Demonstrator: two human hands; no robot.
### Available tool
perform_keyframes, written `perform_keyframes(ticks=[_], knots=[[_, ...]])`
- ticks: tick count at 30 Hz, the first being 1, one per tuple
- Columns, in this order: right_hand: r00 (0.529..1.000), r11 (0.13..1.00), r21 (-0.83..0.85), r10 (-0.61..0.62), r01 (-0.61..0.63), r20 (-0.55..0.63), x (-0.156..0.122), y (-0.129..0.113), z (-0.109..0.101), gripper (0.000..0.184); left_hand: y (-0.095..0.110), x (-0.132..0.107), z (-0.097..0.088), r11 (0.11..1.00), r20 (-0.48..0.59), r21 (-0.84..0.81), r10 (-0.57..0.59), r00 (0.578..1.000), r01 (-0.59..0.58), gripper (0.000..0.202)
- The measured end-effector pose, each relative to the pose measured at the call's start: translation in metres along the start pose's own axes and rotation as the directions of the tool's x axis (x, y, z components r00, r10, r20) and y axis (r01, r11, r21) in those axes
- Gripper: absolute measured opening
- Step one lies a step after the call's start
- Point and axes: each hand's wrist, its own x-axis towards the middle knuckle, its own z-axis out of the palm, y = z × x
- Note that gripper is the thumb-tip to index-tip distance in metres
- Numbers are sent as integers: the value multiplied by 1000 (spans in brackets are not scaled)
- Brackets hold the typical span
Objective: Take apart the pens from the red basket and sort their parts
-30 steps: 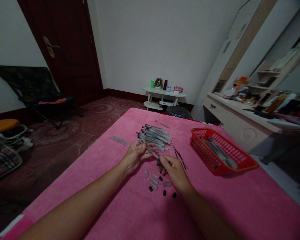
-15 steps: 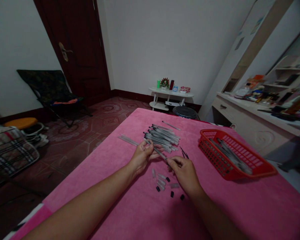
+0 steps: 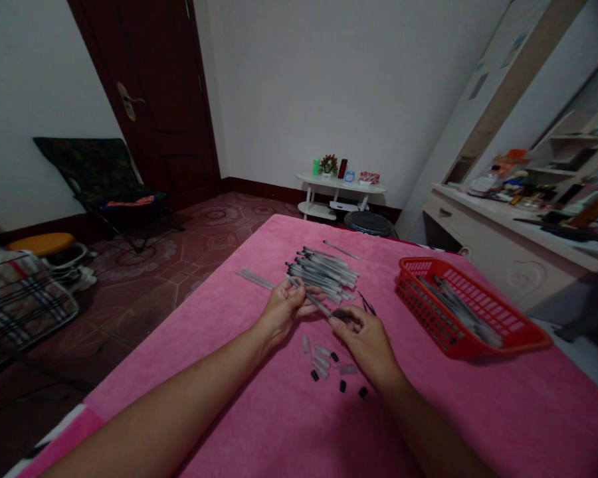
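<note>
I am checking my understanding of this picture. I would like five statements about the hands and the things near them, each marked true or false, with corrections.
1. The left hand and right hand hold the same pen barrel. True.
2. The red plastic basket stands to the left of both hands. False: it stands to their right.
3. A pile of pen barrels lies beyond the left hand. True.
4. The red plastic basket is empty. False: slender barrels lie in it.
5. Small black pieces lie on the pink cloth. True.
</note>
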Motion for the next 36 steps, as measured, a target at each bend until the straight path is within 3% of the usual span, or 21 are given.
perform_keyframes(ticks=[3,7,12,16,21,25,30,34,36], knots=[[997,999,10,36,-37,69,0,-1,1,34,-1,1,-1,1000,-10,8,-6,1000,6,32],[1000,999,-38,-10,9,-17,0,-2,1,19,-1,1,-2,1000,3,7,1,1000,-1,31],[996,999,10,38,-39,76,0,-2,1,33,0,0,-1,1000,-20,15,-1,1000,2,34],[1000,1000,-31,2,-2,3,0,-1,1,19,2,-1,0,1000,-4,12,4,1000,-4,32],[996,999,23,35,-37,78,0,3,0,29,2,-1,1,999,-15,33,1,1000,-1,36],[1000,1000,-16,-1,1,6,1,4,0,17,3,-1,1,999,-5,35,2,1000,-2,35],[993,998,42,40,-45,113,1,3,1,32,3,-1,-1,999,4,33,-1,1000,1,33],[1000,1000,-8,14,-13,23,0,1,1,18,2,-1,-1,1000,0,18,0,1000,0,34],[999,1000,10,18,-18,41,0,0,1,20,3,-1,0,1000,-13,13,-3,1000,3,35]])
